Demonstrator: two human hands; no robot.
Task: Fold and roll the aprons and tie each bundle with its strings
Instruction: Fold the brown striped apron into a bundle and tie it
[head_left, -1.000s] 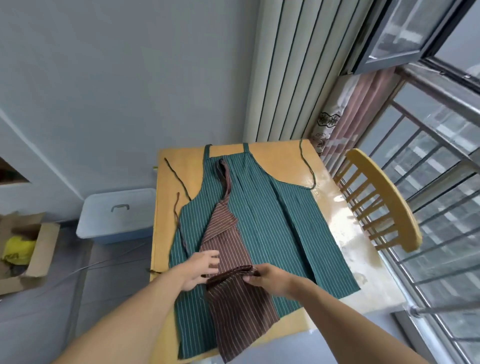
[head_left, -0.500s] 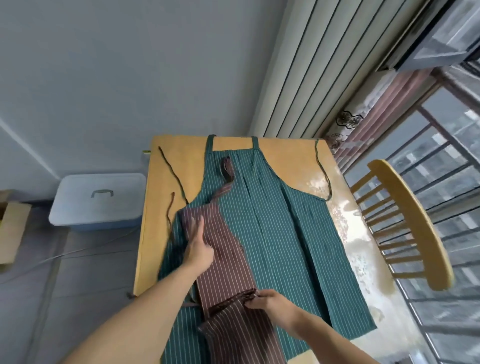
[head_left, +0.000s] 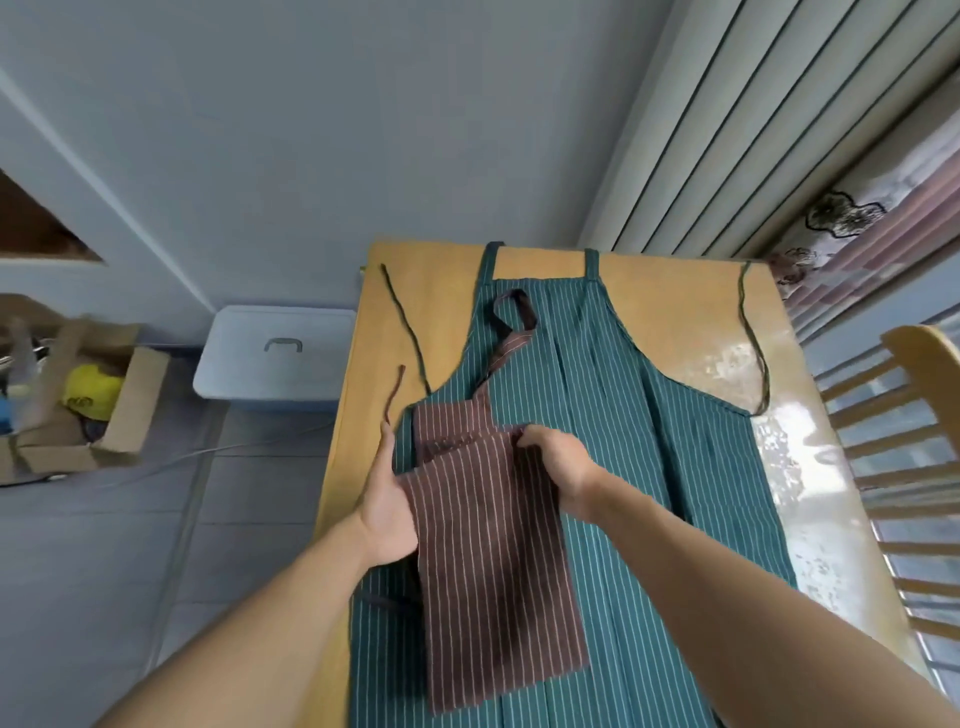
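Observation:
A brown striped apron (head_left: 493, 561), folded into a narrow strip, lies on top of a green striped apron (head_left: 649, 467) spread flat over the wooden table (head_left: 447, 291). The brown apron's lower part is doubled up over its upper part. My right hand (head_left: 561, 467) pinches the folded top edge. My left hand (head_left: 387, 499) lies with straight fingers against the strip's left edge. The brown neck loop (head_left: 511, 312) points toward the wall, and a brown string (head_left: 392, 395) trails off to the left.
Green strings (head_left: 408, 327) lie on the bare wood at both sides. A wooden chair (head_left: 893, 467) stands at the right by the window bars. On the floor at the left are a blue lidded bin (head_left: 275, 358) and an open cardboard box (head_left: 104, 405).
My right hand has carried the brown apron's fold farther up the strip, toward the wall. My left hand has slid off the top of the cloth to its left edge.

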